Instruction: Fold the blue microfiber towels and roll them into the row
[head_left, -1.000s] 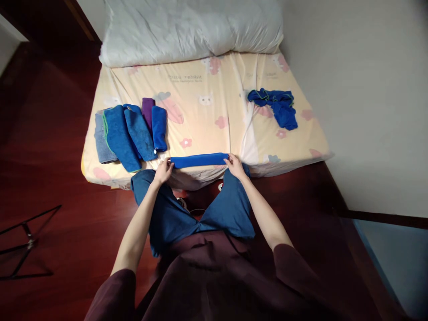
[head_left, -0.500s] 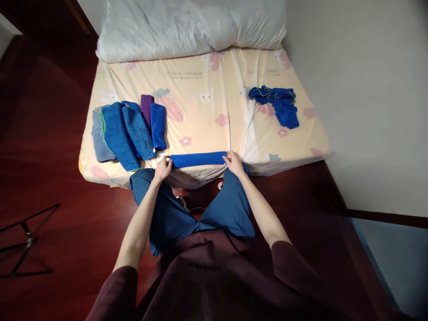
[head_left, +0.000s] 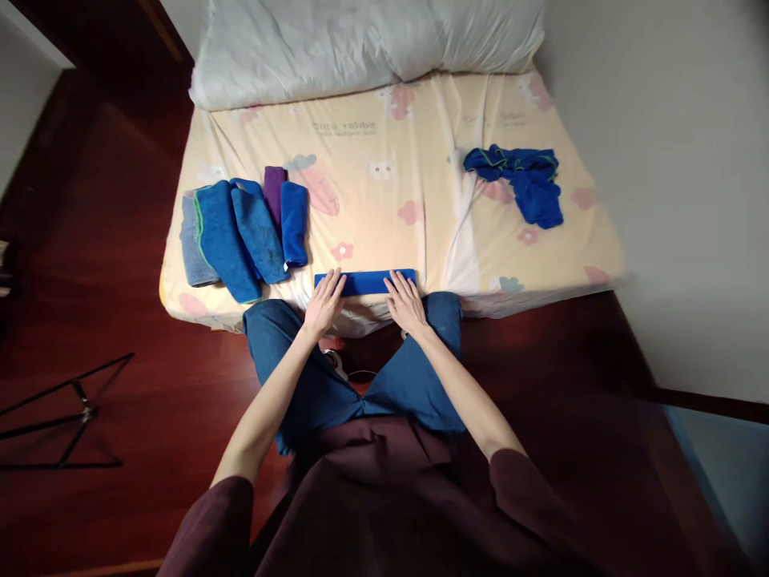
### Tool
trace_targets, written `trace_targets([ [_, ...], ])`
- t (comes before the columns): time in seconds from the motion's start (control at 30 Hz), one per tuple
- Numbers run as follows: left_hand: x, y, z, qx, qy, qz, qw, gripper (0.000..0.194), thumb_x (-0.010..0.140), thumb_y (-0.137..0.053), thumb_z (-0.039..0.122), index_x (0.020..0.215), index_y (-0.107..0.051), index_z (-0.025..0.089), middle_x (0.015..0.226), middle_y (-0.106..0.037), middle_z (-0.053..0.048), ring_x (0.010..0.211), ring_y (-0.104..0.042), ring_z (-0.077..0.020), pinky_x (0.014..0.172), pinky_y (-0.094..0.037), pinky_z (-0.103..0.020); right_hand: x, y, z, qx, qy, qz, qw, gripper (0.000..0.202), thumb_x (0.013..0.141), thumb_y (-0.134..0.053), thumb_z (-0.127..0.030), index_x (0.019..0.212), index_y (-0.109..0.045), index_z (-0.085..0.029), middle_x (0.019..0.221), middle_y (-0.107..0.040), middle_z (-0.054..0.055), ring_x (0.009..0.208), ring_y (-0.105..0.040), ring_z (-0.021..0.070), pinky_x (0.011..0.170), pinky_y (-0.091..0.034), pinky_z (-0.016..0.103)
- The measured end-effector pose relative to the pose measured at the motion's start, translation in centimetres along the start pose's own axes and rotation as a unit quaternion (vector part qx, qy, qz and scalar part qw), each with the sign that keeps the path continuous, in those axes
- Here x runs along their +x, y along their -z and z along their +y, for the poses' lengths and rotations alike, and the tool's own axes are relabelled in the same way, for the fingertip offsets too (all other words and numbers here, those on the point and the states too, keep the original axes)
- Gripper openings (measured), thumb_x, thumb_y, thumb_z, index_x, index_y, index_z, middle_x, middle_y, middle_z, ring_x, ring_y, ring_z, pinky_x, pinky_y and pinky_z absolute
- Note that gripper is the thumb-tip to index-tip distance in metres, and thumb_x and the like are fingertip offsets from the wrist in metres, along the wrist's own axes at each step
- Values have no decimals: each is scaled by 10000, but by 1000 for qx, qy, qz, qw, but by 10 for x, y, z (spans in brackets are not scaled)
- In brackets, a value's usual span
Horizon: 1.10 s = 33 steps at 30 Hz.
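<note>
Your left hand (head_left: 326,304) and right hand (head_left: 407,303) lie flat, gripping nothing, on narrow, folded blue cloth (head_left: 365,283) at patterned yellow bed's edge (head_left: 529,298) (smoothing step, likely); next probably wants a pinch.

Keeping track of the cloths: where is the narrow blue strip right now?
In the head view, the narrow blue strip lies at the near edge of the patterned sheet, right of the folded cloths, partly under the left hand and right hand.
</note>
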State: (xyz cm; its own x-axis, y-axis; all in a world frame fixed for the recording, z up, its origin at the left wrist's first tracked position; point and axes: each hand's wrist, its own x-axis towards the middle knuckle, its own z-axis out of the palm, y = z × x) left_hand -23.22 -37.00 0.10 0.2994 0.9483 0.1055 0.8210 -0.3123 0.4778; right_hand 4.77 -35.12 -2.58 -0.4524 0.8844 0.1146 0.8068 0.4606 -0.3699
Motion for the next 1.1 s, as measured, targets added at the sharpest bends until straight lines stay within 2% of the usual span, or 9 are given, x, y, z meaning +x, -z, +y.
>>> trace_targets([
  [0.3, -1, 4, -43, 66, 62, -55, 994, 698, 952, -438, 143, 1648, -382, 125, 1703, -333, -173, 1612, -268, -322, 1307, -236, -541, -6, 2, 38, -12, -57, -30, 998, 662, 1069, -446, -320, 1682, -300, -117, 1738, -256, 176, 1638, -222, 330, 1314, -167, 643],
  [0.4, -10, 10, -30, 46, 120, 1, 992, 667, 930, -444, 97, 1596, -444, 115, 1682, -367, -209, 1593, -302, -359, 1289, -273, -574, -2, 6, 42, 3, -57, -16, 998, 588, 1086, -408, -311, 1631, -411, -89, 1707, -334, 190, 1615, -286, 333, 1303, -227, 620],
  [0.47, -23, 6, -13, -6, 224, 82, 971, 593, 938, -517, 146, 1528, -493, 94, 1609, -446, -257, 1539, -393, -386, 1253, -354, -572, 9, 12, 46, 25, -56, -11, 998, 514, 1093, -386, -285, 1538, -551, -88, 1638, -464, 193, 1562, -389, 334, 1278, -304, 589],
  [0.57, -42, -12, 19, -235, 394, 149, 876, 406, 929, -671, 260, 1312, -618, 137, 1279, -685, -216, 1251, -670, -355, 1094, -542, -518, 40, 24, 63, 70, -44, -3, 997, 425, 1064, -467, -223, 1431, -664, -139, 1505, -624, 156, 1446, -530, 311, 1242, -392, 525],
  [0.63, -43, -26, 35, -444, 449, 145, 762, 250, 922, -728, 294, 1121, -668, 156, 1089, -745, -157, 1018, -759, -286, 956, -617, -439, 66, 29, 77, 95, -39, -20, 995, 441, 1005, -618, -225, 1441, -658, -176, 1481, -644, 135, 1391, -579, 302, 1223, -431, 486],
  [0.7, -32, -35, 43, -584, 464, 159, 647, 194, 923, -765, 299, 989, -673, 142, 1016, -762, -144, 907, -774, -231, 886, -632, -365, 91, 31, 88, 107, -48, -87, 989, 540, 903, -788, -255, 1427, -671, -197, 1445, -666, 131, 1323, -636, 306, 1165, -494, 446],
  [0.77, -15, -36, 41, -633, 486, 184, 574, 233, 921, -799, 315, 920, -665, 124, 966, -769, -152, 851, -777, -208, 847, -637, -325, 108, 31, 91, 102, -68, -180, 976, 596, 786, -907, -254, 1351, -723, -206, 1357, -720, 128, 1223, -702, 308, 1072, -559, 406],
  [0.9, 9, -28, 20, -635, 542, 167, 526, 382, 912, -827, 438, 848, -656, 102, 864, -765, -174, 737, -773, -207, 728, -645, -286, 118, 24, 82, 58, -82, -230, 968, 536, 664, -973, -195, 1167, -791, -216, 1200, -784, 123, 1086, -765, 312, 949, -604, 377],
  [1.1, 11, -30, 6, -627, 523, 230, 529, 407, 829, -912, 416, 833, -627, 126, 773, -741, -114, 702, -776, -214, 718, -661, -298, 107, 11, 79, 7, -59, -192, 980, 457, 702, -948, -210, 1123, -774, -239, 1191, -773, 118, 1116, -748, 313, 939, -588, 391],
])
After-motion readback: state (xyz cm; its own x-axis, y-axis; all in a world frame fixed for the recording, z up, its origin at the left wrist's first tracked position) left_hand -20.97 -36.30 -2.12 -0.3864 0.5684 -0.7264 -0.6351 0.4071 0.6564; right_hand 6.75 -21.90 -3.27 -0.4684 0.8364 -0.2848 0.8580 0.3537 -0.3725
